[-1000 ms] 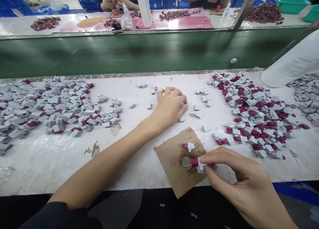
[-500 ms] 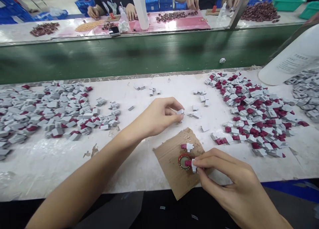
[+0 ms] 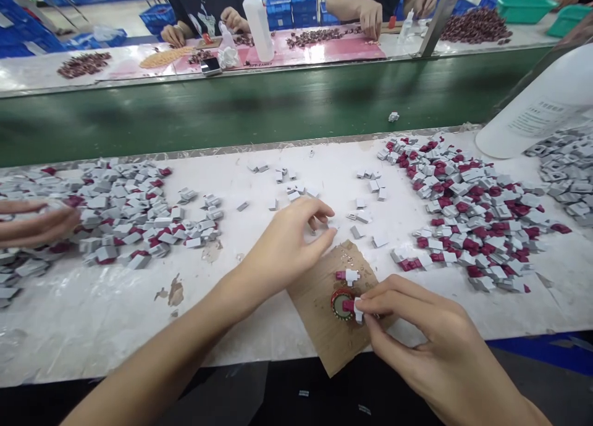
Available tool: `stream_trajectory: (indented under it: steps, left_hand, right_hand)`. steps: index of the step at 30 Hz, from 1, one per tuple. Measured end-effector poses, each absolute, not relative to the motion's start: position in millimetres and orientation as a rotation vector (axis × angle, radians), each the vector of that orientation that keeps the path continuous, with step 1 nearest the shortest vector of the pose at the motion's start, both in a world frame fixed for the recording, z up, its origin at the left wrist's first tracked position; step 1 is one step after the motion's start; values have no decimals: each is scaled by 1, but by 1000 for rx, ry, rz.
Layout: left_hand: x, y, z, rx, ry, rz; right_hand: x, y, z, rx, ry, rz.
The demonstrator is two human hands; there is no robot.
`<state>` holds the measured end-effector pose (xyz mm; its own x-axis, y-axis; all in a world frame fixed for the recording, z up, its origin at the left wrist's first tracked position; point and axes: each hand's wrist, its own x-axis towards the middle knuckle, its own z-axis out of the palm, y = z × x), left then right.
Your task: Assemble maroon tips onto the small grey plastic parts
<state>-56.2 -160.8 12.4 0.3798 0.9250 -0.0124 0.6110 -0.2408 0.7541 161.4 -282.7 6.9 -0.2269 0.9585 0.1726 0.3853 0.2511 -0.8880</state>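
The right hand (image 3: 419, 327), well apart from the left hand (image 3: 296, 238), is clamped by thumb and fingertips on a grey-and-maroon part (image 3: 358, 310), its maroon end held at the cap (image 3: 341, 318) on the cardboard (image 3: 324, 339), near a second part (image 3: 352, 276). The left is half curled by the cardboard's far corner, but whether a block is gripped cannot be told. Heaps are spread left (image 3: 134, 219) and right (image 3: 467, 213), the left one being reached by another person's hand (image 3: 39, 225).
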Motion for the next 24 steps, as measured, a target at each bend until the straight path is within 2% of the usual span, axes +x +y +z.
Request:
stream_trajectory:
  steps: [6,14,17,20,24]
  left_hand:
    - [-33,-154,4,2489,1154,376]
    - [-27,-128,-7,2677,864,244]
    - [-29,-125,-3,2472,863,389]
    - [-33,-125,3,1970,920,642]
    - [-39,-135,10,1305,839,720]
  right_hand:
    - [164,-287,10,-1267,-1700,890]
    - [185,-274,14,-1396,-1434,937]
    - [197,-263,4,-1409,-1280,946]
    - [202,-250,-5,-1415,-1089,961]
    - [193,-234,-5,-1364,-958,975]
